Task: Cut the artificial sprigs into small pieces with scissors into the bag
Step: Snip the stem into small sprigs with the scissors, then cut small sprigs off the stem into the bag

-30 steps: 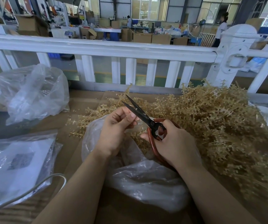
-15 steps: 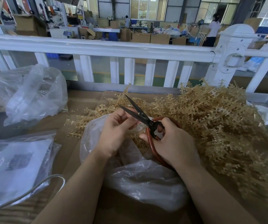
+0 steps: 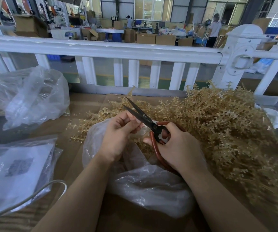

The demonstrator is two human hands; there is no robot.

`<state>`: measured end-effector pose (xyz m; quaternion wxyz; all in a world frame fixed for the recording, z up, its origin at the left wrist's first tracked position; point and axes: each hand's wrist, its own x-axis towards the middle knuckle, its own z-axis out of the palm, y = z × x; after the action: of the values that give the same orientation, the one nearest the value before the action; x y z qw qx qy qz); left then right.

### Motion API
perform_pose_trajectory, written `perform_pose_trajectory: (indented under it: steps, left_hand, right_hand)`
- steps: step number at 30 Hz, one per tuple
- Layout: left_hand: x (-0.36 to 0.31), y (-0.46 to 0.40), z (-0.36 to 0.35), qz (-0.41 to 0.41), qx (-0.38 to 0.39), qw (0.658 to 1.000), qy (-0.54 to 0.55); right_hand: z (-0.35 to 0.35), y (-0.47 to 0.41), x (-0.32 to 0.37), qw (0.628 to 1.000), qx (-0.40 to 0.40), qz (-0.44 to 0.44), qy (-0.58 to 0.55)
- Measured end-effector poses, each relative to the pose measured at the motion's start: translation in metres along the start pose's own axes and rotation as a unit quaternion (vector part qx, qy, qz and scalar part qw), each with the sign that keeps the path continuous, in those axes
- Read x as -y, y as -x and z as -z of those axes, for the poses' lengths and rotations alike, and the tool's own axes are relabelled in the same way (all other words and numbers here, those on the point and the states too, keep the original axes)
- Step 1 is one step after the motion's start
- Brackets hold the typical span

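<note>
A big heap of tan artificial sprigs (image 3: 222, 124) covers the right half of the cardboard-topped table (image 3: 84, 104). In front of me lies a clear plastic bag (image 3: 148, 185), its mouth under my hands. My right hand (image 3: 176, 148) grips the red handles of black-bladed scissors (image 3: 143, 116), whose blades stand slightly apart and point up-left. My left hand (image 3: 119, 133) has its fingers curled and pinched together right beside the blades, above the bag's mouth. Whatever small piece it pinches is hidden by the fingers.
A crumpled clear bag (image 3: 31, 96) sits at the far left. Another bag with white sheets inside (image 3: 16, 169) lies at the near left, and a white cable (image 3: 34, 195) runs over it. A white railing (image 3: 118, 51) closes the table's far side.
Both hands and the scissors hold nearly the same place. The blades have closed a little and my left fingers have shifted slightly against them.
</note>
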<state>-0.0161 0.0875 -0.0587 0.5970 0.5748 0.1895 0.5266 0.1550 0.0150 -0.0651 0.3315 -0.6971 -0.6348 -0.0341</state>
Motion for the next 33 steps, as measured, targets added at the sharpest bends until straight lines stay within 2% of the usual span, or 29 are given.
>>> perform_pose_trajectory:
  steps: [3,6,8,15,18,22,24,30,33]
  left_hand:
    - [0.000,0.001,0.001,0.024,-0.015,0.999,0.032]
    - [-0.001,0.000,0.000,0.048,-0.032,0.998,0.038]
    - [-0.001,0.000,-0.001,0.057,-0.033,0.998,0.004]
    - [-0.003,0.001,-0.004,0.060,0.001,0.998,-0.007]
    - [-0.004,0.001,-0.001,0.081,0.018,0.996,-0.011]
    - [-0.008,0.002,0.002,0.117,0.072,0.990,-0.016]
    - [-0.007,0.003,-0.001,0.128,0.088,0.988,-0.025]
    - [-0.003,0.003,-0.003,0.123,0.059,0.991,0.003]
    - [-0.003,0.002,-0.002,0.127,0.074,0.989,-0.008]
  right_hand:
    - [-0.001,0.002,0.001,0.999,0.001,-0.015,-0.037]
    - [-0.002,-0.003,0.007,0.970,0.024,-0.071,-0.230]
    - [-0.001,-0.006,0.010,0.945,0.043,-0.088,-0.311]
    - [0.006,-0.010,0.010,0.903,0.095,-0.113,-0.402]
    - [0.007,-0.011,0.008,0.851,0.111,-0.152,-0.490]
    - [0.007,-0.016,-0.002,0.756,0.090,-0.195,-0.618]
    - [0.005,-0.018,-0.006,0.724,0.074,-0.201,-0.656]
    - [0.000,-0.018,-0.008,0.707,0.069,-0.195,-0.676]
    - [-0.001,-0.018,-0.008,0.709,0.067,-0.188,-0.677]
